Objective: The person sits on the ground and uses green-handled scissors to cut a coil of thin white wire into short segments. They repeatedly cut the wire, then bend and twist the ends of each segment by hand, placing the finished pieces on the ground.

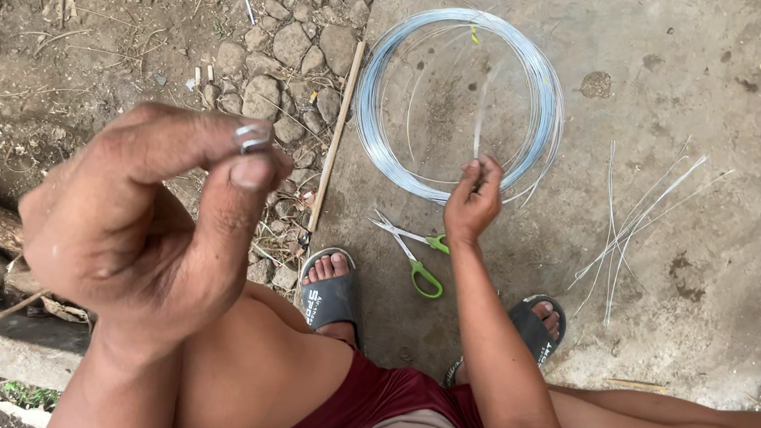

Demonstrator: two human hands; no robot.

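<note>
We sat over a concrete slab [706,80], bare earth and stones [295,39] lying to its left, and on the far part of the slab lay the big coil of thin wire [460,103]. To the right of it, well apart, lay a loose bundle of cut wire lengths [635,226]; a thin stick [336,136] ran along the slab's left edge, and green-handled scissors [415,247] rested near our sandalled feet. Our left hand [148,215], raised close to the camera, was closed with thumb and forefinger pinching the wire end [252,138]. Our right hand [474,201], out over the coil's near rim, was closed on the same strand, which blurred upward from the fingertips. We judged that the step went best with both pinches firm and the strand kept taut and straight between them, so that it neither kinked nor snagged the coil.
</note>
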